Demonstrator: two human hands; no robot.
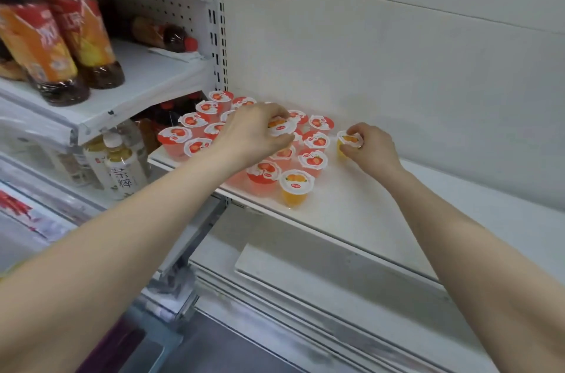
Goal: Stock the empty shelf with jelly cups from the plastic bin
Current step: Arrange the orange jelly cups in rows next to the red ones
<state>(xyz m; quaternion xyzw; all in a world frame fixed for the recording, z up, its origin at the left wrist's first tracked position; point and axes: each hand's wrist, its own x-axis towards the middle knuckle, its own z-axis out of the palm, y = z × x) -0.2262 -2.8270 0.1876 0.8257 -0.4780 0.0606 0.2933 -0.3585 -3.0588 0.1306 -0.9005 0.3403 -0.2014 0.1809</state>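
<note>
One orange jelly cup (279, 125) is being pinched by the left hand (253, 134) above the red jelly cups (315, 160) on the shelf (367, 207); the right hand (371, 148) is gripping another orange cup (348, 142) beside them.

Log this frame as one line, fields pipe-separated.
left hand pinches orange plastic jelly cup among red jelly cups | right hand grips second orange jelly cup on white metal shelf
</note>
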